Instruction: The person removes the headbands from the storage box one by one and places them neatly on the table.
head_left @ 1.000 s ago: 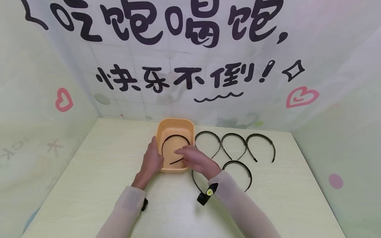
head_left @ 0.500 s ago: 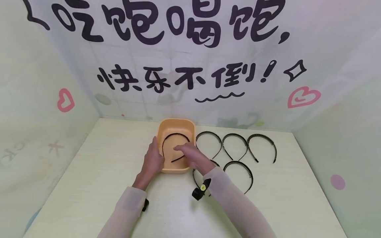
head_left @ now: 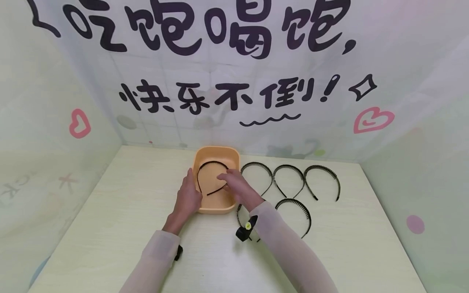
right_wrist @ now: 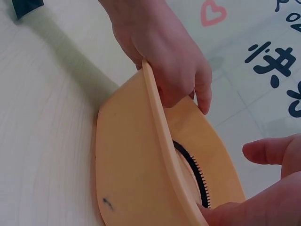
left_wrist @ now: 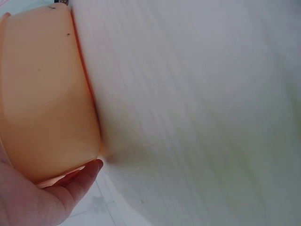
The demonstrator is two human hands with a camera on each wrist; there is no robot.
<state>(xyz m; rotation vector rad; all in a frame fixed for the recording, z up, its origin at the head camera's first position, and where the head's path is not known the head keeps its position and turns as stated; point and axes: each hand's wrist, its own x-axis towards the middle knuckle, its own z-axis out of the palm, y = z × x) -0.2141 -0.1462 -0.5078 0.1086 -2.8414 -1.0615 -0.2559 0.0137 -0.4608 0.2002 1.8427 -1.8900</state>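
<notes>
A black toothed headband (head_left: 212, 162) lies inside the peach plastic bin (head_left: 198, 158) at the back of the table. My left hand (head_left: 187, 196) grips the bin's left side, its fingers along the outer wall (left_wrist: 51, 94) in the left wrist view. My right hand (head_left: 239, 188) reaches over the bin's right rim, touching the headband's right side. In the right wrist view its thumb (right_wrist: 263, 151) stands apart from the finger by the rim. The headband's comb teeth (right_wrist: 200, 176) show there inside the bin; part of the band is hidden by my right hand.
Several more black headbands lie right of the bin: a back row with a middle one (head_left: 288, 166) and a rightmost one (head_left: 335, 179), and a front pair including one (head_left: 309, 219) beside my right sleeve. A printed cloth wall (head_left: 205, 130) rises behind the table.
The headband in the bin has shifted slightly left and back and turned a little. My right hand has moved slightly farther back over it, while my left hand stays on the bin.
</notes>
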